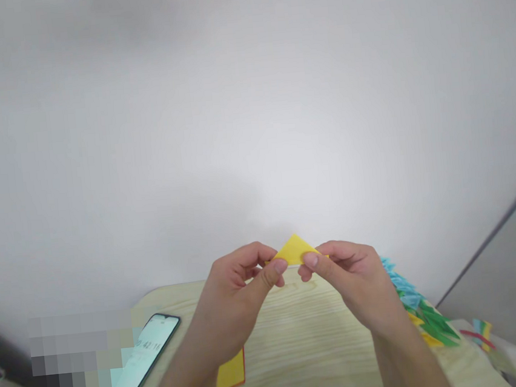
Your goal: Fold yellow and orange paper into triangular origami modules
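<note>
A small yellow paper [296, 250], folded into a triangle with its point upward, is held up above the far part of the table. My left hand [244, 286] pinches its left corner between thumb and fingers. At the right corner, my right hand [352, 275] grips it the same way, its thumb lying over the lower edge. The fingers behind the paper are partly hidden. Below my left wrist lies a flat yellow sheet [232, 371] with a red edge, partly covered by the forearm.
The wood-grain table [300, 347] meets a white wall [251, 127]. A phone [152, 350] with a lit screen lies at the left. Blue folded paper pieces [404, 286] and green ones [437, 325] sit at the right edge. Beyond it is a white bag [513, 354].
</note>
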Tool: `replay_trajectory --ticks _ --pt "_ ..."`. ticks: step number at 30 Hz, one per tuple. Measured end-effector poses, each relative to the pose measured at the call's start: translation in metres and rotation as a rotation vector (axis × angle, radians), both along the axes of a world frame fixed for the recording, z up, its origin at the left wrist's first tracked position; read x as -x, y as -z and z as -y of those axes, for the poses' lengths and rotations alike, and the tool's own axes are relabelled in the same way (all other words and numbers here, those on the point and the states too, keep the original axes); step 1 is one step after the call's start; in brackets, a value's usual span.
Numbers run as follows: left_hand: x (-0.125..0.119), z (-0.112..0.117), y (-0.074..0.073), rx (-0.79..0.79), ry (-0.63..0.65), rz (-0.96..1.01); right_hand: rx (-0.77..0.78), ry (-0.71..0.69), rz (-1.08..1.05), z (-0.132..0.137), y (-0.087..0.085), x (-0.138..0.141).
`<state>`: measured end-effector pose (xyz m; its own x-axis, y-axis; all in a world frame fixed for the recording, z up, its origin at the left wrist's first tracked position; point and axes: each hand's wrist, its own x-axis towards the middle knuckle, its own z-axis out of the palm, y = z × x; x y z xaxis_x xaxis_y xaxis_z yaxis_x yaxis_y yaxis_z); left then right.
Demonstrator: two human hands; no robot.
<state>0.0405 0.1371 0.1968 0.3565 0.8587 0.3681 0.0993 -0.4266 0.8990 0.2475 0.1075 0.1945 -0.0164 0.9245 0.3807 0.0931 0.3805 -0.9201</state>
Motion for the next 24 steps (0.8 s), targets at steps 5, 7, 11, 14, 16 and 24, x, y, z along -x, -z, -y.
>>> replay_trajectory --ticks 5,7,11,14,16,24 --pt "0.0014 -0.0028 -0.0010 0.033 -0.008 0.001 -0.019 0.057 0.106 0.0007 -0.0012 -0.0070" --pt "0.0014 -0.0033 -0.0023 0.035 -0.002 -0.003 -0.025 0.087 0.123 0.0015 -0.0009 -0.0079" --pt "0.0024 -0.0037 -0.0043 0.018 -0.021 -0.004 -0.031 0.143 0.134 0.0032 -0.0017 -0.0068" --pt "0.0036 -0.0033 -0.0046 0.034 -0.054 -0.013 -0.044 0.186 0.148 0.0039 -0.0034 -0.0052" --pt "0.0038 -0.0025 -0.0047 0.042 -0.072 -0.019 -0.043 0.198 0.142 0.0037 -0.0043 -0.0042" --pt "-0.0007 0.0001 -0.0054 -0.004 -0.035 -0.017 0.041 -0.037 -0.046 -0.0024 -0.0008 -0.0019"
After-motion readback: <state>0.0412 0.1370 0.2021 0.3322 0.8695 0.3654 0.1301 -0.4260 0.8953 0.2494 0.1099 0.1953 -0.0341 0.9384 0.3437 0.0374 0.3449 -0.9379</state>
